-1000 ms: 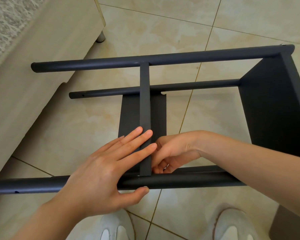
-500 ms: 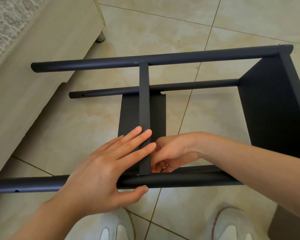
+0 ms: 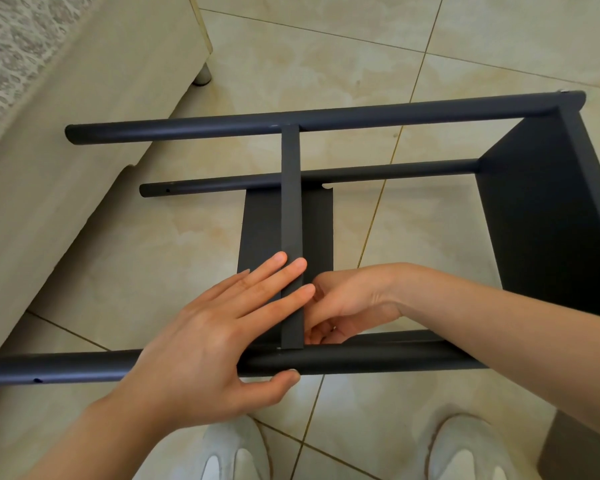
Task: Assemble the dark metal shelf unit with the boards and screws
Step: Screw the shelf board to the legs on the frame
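On my feed the tiled floor (image 3: 118, 271) carries everything; a beige piece of furniture (image 3: 66, 168) runs along the left, its round leg (image 3: 201, 74) at the far end; two white shoes (image 3: 229, 452) sit at the near edge, and a dark block (image 3: 586, 445) fills the near right corner. The dark shelf unit (image 3: 361, 116) lies on its side in the middle, with an end board (image 3: 541, 220) fixed at the right. A middle board (image 3: 291, 220) stands edge-up between the far and near tubes, and it screens most of the right hand (image 3: 350, 303) from me. The left hand (image 3: 215, 341) lies released; its straight fingers (image 3: 278, 275) rest across the board's edge, thumb against the near tube (image 3: 361, 362). The right fingers curl at the board's near right corner; I cannot tell whether they grasp anything.
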Tool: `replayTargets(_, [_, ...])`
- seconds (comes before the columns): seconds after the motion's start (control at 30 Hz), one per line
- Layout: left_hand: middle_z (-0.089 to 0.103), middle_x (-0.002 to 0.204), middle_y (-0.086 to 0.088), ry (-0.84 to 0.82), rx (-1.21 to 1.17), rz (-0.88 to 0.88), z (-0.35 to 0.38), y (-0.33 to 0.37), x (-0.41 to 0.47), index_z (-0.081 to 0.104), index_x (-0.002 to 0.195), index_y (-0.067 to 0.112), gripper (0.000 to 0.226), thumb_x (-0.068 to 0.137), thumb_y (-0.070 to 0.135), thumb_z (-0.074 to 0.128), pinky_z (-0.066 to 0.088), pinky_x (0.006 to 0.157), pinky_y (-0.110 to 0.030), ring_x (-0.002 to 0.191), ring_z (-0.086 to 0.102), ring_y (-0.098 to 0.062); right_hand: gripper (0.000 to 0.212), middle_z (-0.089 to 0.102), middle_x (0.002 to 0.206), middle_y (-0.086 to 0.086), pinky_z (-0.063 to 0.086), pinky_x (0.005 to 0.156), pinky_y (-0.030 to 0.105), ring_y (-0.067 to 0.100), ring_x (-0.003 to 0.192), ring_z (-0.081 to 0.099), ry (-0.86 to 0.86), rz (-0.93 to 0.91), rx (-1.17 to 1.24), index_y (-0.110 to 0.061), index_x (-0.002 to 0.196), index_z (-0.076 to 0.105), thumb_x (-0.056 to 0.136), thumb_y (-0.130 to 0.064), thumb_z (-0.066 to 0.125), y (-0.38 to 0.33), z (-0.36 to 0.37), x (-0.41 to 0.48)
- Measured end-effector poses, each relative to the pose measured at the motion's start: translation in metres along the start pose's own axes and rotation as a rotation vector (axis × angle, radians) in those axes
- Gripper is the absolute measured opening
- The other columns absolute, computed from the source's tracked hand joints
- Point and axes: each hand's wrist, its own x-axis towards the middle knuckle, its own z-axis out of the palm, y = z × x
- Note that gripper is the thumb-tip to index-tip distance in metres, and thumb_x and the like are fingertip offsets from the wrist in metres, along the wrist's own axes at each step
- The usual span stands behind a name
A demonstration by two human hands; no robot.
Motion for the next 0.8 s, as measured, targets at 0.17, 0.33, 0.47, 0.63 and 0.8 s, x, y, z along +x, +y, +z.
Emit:
replayTargets(0.17, [0.023,0.165,0.012,0.002,0.002,-0.008,-0.0001,0.0003,0.0,0.039,0.153,0.028,0.078,0.085,0.058,0.061,0.033,0.116,-0.046,0.153,0.018,-0.01,0.015,0.068,0.083,0.01,0.054,0.081,0.029,0.018,0.077,0.064,-0.035,0.006,0.02,-0.006,0.092,0.071,0.094,-0.002,0.057,-0.0013,-0.0044,-0.0052])
replayTargets(0.33, [0.024,0.165,0.012,0.006,-0.013,-0.006,0.0004,0.0,-0.0001,0.04,0.153,0.028,0.078,0.084,0.058,0.062,0.033,0.119,-0.038,0.153,0.018,-0.01,0.012,0.066,0.084,0.01,0.053,0.076,0.028,0.017,0.075,0.063,0.006,0.014,0.002,-0.005,0.093,0.07,0.093,-0.003,0.058,-0.0007,0.0001,-0.002])
replayTargets(0.47, [0.024,0.165,0.012,0.005,-0.001,-0.006,-0.0002,0.0003,-0.0001,0.04,0.153,0.029,0.078,0.085,0.058,0.061,0.033,0.118,-0.038,0.153,0.018,-0.01,0.016,0.068,0.085,0.011,0.055,0.075,0.027,0.017,0.076,0.066,-0.016,-0.001,0.025,-0.008,0.09,0.072,0.093,-0.002,0.058,-0.0013,-0.0003,-0.0025])
replayTargets(0.63, [0.024,0.165,0.013,-0.002,-0.002,-0.01,-0.0005,0.0009,0.0004,0.04,0.153,0.028,0.077,0.085,0.059,0.061,0.027,0.119,-0.032,0.153,0.017,-0.009,0.018,0.067,0.08,0.007,0.052,0.074,0.022,0.014,0.072,0.062,-0.012,0.029,-0.015,-0.01,0.084,0.074,0.093,-0.004,0.059,-0.0023,-0.0039,-0.0065])
replayTargets(0.8, [0.023,0.165,0.013,0.001,0.01,-0.01,-0.001,0.0004,-0.0002,0.039,0.153,0.029,0.078,0.084,0.059,0.06,0.03,0.119,-0.034,0.153,0.017,-0.009,0.016,0.067,0.08,0.006,0.053,0.072,0.023,0.014,0.071,0.062,0.027,0.003,-0.034,-0.012,0.085,0.072,0.093,-0.006,0.06,-0.0019,0.0023,-0.0011])
